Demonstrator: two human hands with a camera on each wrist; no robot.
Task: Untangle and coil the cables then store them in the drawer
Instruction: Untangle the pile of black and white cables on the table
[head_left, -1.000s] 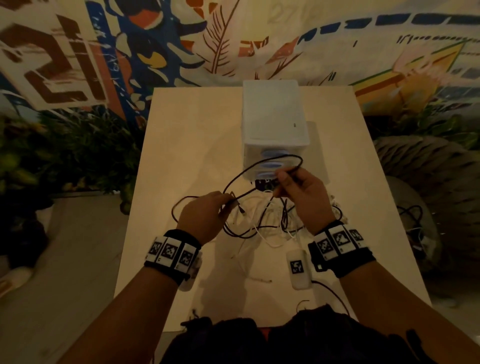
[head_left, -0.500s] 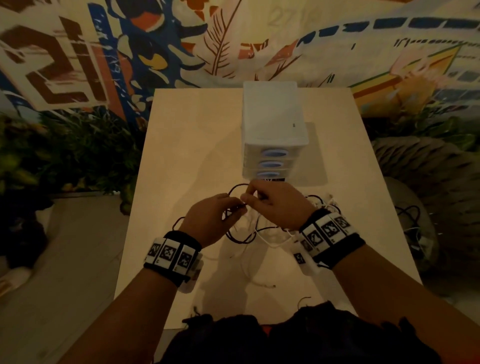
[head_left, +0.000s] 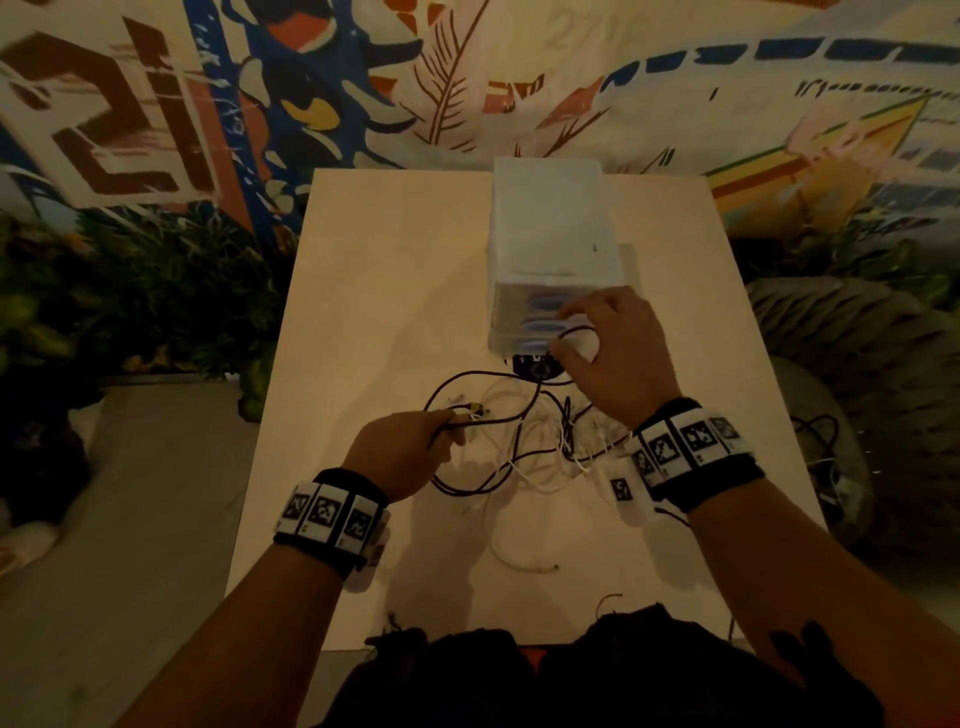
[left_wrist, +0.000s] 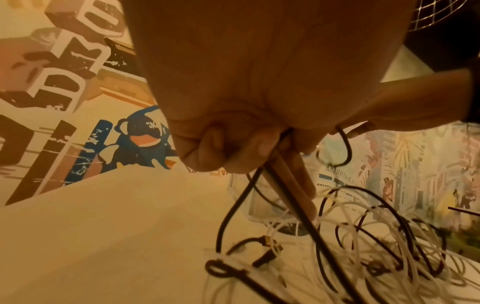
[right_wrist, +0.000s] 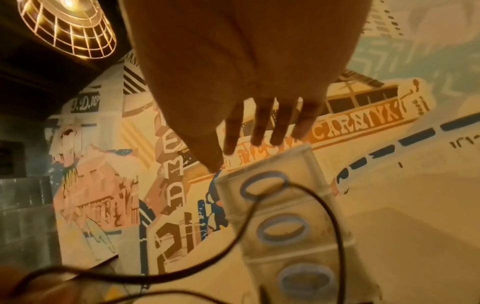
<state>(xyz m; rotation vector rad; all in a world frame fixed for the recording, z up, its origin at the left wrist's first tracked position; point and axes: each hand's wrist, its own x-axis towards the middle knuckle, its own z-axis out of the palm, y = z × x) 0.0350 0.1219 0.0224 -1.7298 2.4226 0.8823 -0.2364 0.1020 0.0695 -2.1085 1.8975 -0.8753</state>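
A tangle of black and white cables (head_left: 530, 452) lies on the pale table (head_left: 374, 291) in front of a white drawer unit (head_left: 550, 244) with three blue oval handles. My left hand (head_left: 415, 447) grips strands of the black cable (left_wrist: 306, 207) in a fist (left_wrist: 246, 148) just above the table, left of the tangle. My right hand (head_left: 608, 353) hovers at the drawer fronts (right_wrist: 280, 228) with fingers (right_wrist: 259, 127) spread and straight. A black cable loop (head_left: 576, 332) arcs under its palm (right_wrist: 335, 222); what carries the loop is hidden.
A dark round object (head_left: 535, 366) sits at the foot of the drawer unit. Plants (head_left: 156, 291) stand left of the table and a wicker piece (head_left: 857, 353) on the right. A black bag (head_left: 519, 670) lies at the near edge. A caged lamp (right_wrist: 67, 26) hangs overhead.
My right hand has left my left hand and moved up and right to the drawer fronts, drawing out a loop of black cable. My left hand kept its grip and stayed low.
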